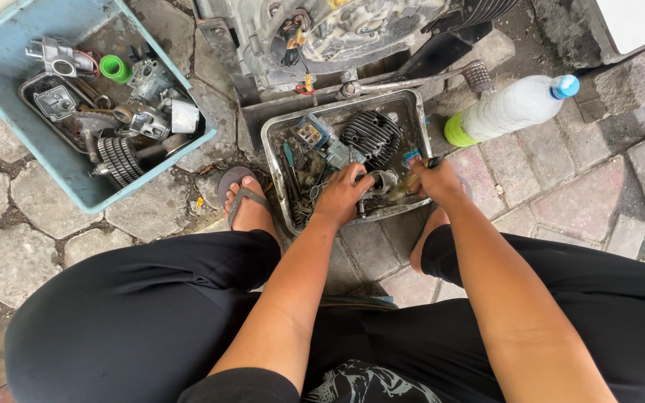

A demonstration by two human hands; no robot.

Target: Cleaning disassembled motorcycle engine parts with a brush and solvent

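My left hand (343,195) grips a small metal engine part (382,181) inside a dirty metal tray (273,142) on the ground. My right hand (436,179) is closed on a brush (406,186) whose bristles rest against that part. In the tray also lie a black finned cylinder (371,134), a blue-and-grey part (313,133) and a screwdriver with a teal handle (289,155). I squat over the tray in black trousers, with my sandalled left foot (245,201) beside it.
A light blue plastic bin (1,67) at the upper left holds several metal engine parts, a gear and a green cap. A motorcycle engine (322,30) and its foot lever (412,78) stand behind the tray. A white plastic bottle (513,108) lies on the paving stones to the right.
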